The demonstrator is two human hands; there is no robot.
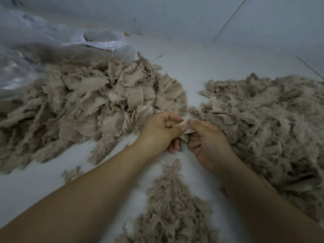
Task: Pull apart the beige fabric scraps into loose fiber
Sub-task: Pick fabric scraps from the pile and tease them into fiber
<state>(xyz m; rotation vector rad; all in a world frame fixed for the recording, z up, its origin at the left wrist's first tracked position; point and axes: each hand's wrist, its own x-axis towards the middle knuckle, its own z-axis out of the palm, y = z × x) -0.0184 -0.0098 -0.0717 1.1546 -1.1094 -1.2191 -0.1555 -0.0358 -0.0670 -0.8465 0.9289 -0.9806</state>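
Observation:
A small beige fabric scrap [185, 129] is held between both hands at the centre of the view. My left hand [160, 132] pinches its left edge with thumb and curled fingers. My right hand [207, 142] pinches its right edge, fingers curled under it. A big heap of whole beige scraps [91, 102] lies to the left. To the right spreads a fluffier pile of pulled-apart fiber [266, 123]. A smaller strip of loose fiber [171, 204] lies on the white floor [43, 193] between my forearms.
Clear plastic bags [52, 41] lie crumpled at the back left, touching the scrap heap. A pale wall [175, 11] rises behind. A few stray tufts [71, 173] sit on the floor near my left forearm.

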